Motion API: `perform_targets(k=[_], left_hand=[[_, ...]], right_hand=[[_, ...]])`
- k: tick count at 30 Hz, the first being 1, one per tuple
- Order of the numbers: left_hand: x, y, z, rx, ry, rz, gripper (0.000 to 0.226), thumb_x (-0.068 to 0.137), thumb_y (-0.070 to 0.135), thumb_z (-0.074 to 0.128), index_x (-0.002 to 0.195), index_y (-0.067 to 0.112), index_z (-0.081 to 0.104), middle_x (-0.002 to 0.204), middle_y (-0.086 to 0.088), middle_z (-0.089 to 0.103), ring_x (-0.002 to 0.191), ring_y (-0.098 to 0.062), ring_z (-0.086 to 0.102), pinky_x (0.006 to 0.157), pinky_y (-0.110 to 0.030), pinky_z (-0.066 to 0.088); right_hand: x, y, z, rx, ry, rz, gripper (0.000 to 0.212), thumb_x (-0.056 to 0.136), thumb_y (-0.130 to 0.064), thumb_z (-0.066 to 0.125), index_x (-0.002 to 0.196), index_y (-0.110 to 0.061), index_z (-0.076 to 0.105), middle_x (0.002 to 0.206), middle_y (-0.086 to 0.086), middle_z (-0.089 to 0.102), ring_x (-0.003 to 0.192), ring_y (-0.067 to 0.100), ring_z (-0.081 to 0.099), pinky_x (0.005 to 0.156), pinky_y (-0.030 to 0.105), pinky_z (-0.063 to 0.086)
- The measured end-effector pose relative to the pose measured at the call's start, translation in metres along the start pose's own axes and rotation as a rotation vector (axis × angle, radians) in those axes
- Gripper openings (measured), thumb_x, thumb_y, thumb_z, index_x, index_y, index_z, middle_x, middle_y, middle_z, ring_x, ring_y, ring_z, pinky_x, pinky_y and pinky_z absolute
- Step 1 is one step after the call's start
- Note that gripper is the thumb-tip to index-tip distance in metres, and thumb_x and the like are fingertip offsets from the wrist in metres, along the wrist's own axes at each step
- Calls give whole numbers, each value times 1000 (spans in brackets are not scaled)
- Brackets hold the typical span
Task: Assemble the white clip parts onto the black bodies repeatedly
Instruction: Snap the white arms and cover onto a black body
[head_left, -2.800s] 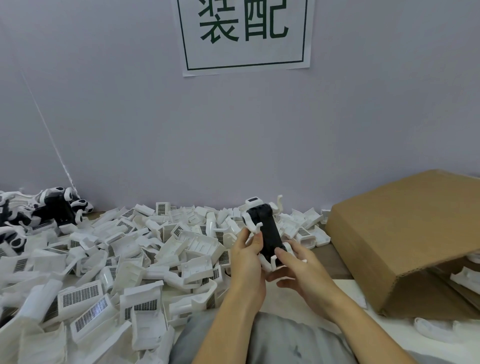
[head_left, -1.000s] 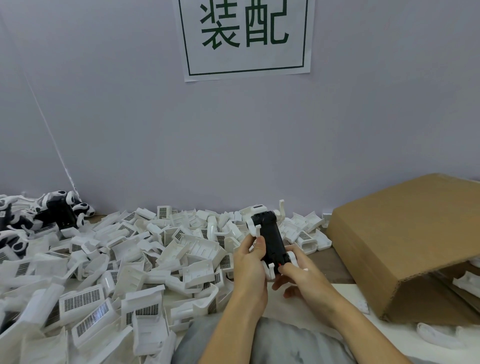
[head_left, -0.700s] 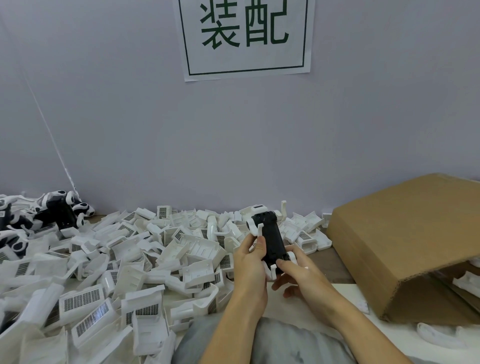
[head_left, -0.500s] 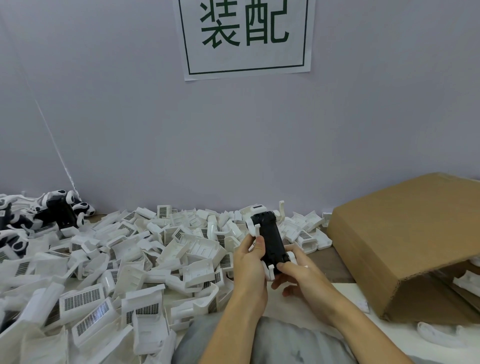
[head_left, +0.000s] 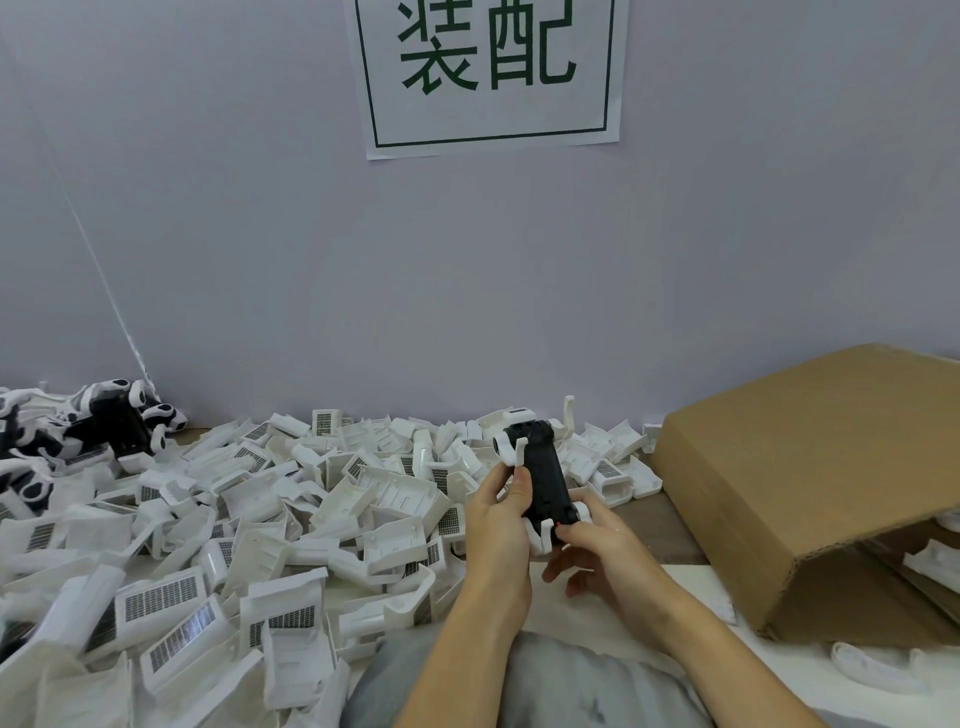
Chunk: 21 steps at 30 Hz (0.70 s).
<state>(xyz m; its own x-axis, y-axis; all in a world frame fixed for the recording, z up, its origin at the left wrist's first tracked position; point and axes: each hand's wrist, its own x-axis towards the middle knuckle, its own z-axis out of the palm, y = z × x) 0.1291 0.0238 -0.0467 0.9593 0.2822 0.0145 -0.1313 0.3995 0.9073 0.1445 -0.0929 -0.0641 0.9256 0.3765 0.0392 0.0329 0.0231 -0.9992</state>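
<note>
Black body held up in front of white parts pile, long axis pointing away, far end tipped up a bit. Matte black, white clips at corners. Left hand fingers wrapped round left edge; right hand pinching near end.

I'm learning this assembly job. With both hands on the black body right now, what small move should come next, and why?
Probably press the lower white clip home with the right hand, whose fingertips pinch at that end, while the left hand grips the black body steady. The upper clip already looks attached; the lower one's seating cannot be confirmed.
</note>
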Motion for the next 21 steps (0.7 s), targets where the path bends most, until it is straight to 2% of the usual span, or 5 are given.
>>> perform_targets(k=[3,6,8,13,21], left_hand=[[0,-1,-1,-2,6,-4,22,106,17,50,106,4,67,94,-19,68,85,-33,63,71,-42,47],[0,-2,-1,-15,10,-10,21,106,16,50,103,6,68,91,-18,69,85,-34,62,73,-44,46],[-1,-2,-1,-23,14,-15,22,107,17,49,103,7,68,88,-15,70,85,-34,63,71,-42,47],[-1,1,-1,-48,25,-28,24,107,18,49,109,0,65,87,-16,67,81,-33,61,64,-37,46],[-2,1,-1,-18,20,-6,25,106,17,49,108,-1,66,86,-14,67,80,-31,62,70,-40,48]], right_hand=[[0,2,0,2,12,2,18,98,-23,59,113,-14,57,74,-3,69,72,23,67,61,32,44],[1,3,1,-25,14,13,15,100,-14,53,115,-15,57,75,-1,71,72,22,67,64,33,44],[0,1,2,-42,7,10,18,97,-14,56,115,-16,56,75,0,71,73,21,67,66,34,44],[-3,-3,3,-46,-12,5,44,70,-30,59,112,-18,58,80,0,70,74,19,68,67,34,45],[-4,-3,2,-58,-8,0,42,73,-31,58,114,-18,57,82,4,69,73,20,66,65,33,45]])
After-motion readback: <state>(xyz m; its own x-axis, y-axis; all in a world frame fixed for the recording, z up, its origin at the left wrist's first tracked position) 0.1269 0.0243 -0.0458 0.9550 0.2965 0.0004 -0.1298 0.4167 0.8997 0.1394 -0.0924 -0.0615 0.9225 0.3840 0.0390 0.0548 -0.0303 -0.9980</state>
